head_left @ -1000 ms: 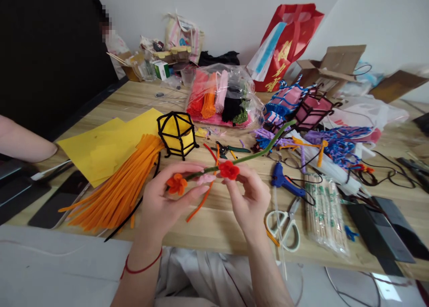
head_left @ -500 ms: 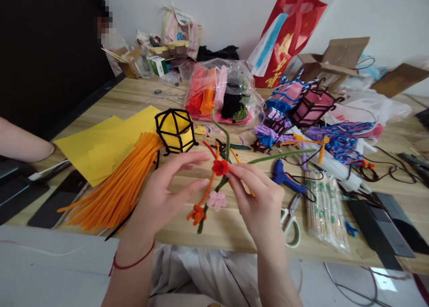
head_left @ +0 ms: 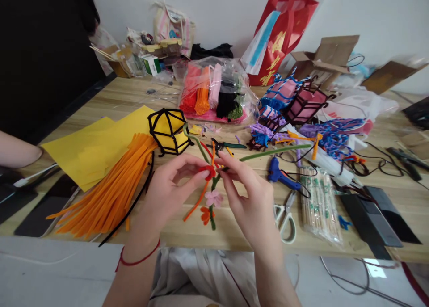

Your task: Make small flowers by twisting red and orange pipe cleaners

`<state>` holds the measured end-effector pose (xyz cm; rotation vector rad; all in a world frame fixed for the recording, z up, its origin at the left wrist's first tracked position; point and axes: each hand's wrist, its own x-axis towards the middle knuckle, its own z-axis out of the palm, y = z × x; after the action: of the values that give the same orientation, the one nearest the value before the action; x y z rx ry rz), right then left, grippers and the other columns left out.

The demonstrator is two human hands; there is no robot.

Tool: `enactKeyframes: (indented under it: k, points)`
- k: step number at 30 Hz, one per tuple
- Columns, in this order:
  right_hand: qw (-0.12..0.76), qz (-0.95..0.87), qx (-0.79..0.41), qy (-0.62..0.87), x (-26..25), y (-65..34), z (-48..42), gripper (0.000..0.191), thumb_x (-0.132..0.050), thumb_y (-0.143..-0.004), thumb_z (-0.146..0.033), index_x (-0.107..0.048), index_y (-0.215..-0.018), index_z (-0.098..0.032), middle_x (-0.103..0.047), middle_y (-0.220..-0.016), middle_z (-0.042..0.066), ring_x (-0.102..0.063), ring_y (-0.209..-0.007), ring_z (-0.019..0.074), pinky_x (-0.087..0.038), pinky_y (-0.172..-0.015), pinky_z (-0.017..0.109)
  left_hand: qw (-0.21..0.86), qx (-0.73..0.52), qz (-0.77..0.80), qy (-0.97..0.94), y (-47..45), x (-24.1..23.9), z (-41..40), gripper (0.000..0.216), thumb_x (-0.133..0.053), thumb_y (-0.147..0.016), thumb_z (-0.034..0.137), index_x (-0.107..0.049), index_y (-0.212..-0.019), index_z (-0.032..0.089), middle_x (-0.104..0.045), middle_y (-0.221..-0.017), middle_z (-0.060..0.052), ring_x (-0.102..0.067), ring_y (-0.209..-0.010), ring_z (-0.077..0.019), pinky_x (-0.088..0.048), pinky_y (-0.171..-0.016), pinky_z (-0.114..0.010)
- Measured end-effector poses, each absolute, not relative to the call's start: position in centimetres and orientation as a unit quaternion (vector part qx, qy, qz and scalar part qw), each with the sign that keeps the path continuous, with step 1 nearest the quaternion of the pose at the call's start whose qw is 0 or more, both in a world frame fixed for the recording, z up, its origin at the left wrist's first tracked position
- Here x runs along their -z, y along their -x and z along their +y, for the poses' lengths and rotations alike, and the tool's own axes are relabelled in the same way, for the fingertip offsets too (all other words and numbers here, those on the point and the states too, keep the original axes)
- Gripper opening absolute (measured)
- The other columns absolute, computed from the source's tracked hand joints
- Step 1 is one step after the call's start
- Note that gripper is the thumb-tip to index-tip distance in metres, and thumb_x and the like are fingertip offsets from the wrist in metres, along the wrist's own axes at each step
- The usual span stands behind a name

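Note:
My left hand (head_left: 167, 193) and my right hand (head_left: 250, 199) meet over the wooden table's front edge (head_left: 214, 237). Both pinch a green pipe-cleaner stem (head_left: 214, 208) that hangs downward. A red flower (head_left: 210, 172) sits at the pinch point between my fingertips. Lower on the stem are a pink flower (head_left: 214, 198) and an orange flower (head_left: 206, 214). The stem's upper end curves away toward a yellow paper lantern with a black frame (head_left: 168, 131). An orange pipe cleaner (head_left: 196, 204) lies beneath my hands.
A bundle of orange pipe cleaners (head_left: 110, 191) lies on yellow paper sheets (head_left: 90, 150) at left. Scissors (head_left: 284, 217), a blue glue gun (head_left: 279, 173) and packed sticks (head_left: 317, 202) lie at right. A bag of pipe cleaners (head_left: 214, 92) sits behind. Another person's arm (head_left: 16, 150) rests far left.
The stem has swung from lying across to hanging down, flowers toward me. My left hand, open half a second ago, has closed on the red flower beside my right fingers.

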<state>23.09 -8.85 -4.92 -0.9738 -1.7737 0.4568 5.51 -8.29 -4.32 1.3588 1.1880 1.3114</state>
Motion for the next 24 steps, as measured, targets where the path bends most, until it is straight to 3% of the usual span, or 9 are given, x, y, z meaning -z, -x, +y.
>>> enactKeyframes:
  k: [6, 10, 16, 24]
  points:
    - [0.533, -0.727, -0.132, 0.414, 5.1, -21.9, -8.9, 0.038, -0.056, -0.101, -0.002, -0.07, -0.131, -0.021, -0.079, -0.112, 0.009, -0.077, -0.102, 0.017, -0.066, -0.087, 0.024, 0.538, -0.541, 0.458, -0.456, -6.1, 4.5, -8.3, 0.02, -0.087, -0.079, 0.032, -0.073, -0.088, 0.02, -0.073, -0.072, 0.0, -0.068, -0.056, -0.0138, -0.058, -0.056, -0.025]
    - [0.542, -0.718, -0.107, 0.423, 5.3, -21.4, -8.9, 0.036, -0.058, -0.1, -0.002, -0.07, -0.128, -0.021, -0.078, -0.107, 0.009, -0.077, -0.095, 0.0164, -0.066, -0.083, 0.024, 0.515, -0.546, 0.477, -0.457, -6.2, 4.8, -8.4, 0.028, -0.092, -0.072, 0.038, -0.073, -0.083, 0.02, -0.073, -0.073, -0.002, -0.069, -0.061, -0.016, -0.06, -0.06, -0.027]
    - [0.586, -0.672, -0.176, 0.418, 5.5, -20.9, -8.5, 0.03, -0.065, -0.095, -0.002, -0.074, -0.112, -0.024, -0.075, -0.098, 0.004, -0.075, -0.088, 0.0155, -0.068, -0.075, 0.024, 0.495, -0.512, 0.505, -0.488, -5.6, 5.4, -8.4, 0.024, -0.087, -0.073, 0.035, -0.071, -0.081, 0.019, -0.075, -0.083, -0.003, -0.072, -0.078, -0.0172, -0.06, -0.073, -0.026]
    - [0.619, -0.633, -0.238, 0.399, 6.3, -20.8, -8.1, 0.018, -0.065, -0.096, -0.008, -0.068, -0.092, -0.025, -0.065, -0.108, 0.008, -0.074, -0.094, 0.0193, -0.071, -0.069, 0.03, 0.606, -0.502, 0.437, -0.436, -5.6, 5.8, -8.6, 0.034, -0.085, -0.081, 0.043, -0.064, -0.096, 0.022, -0.067, -0.076, 0.003, -0.064, -0.061, -0.0117, -0.056, -0.06, -0.023]
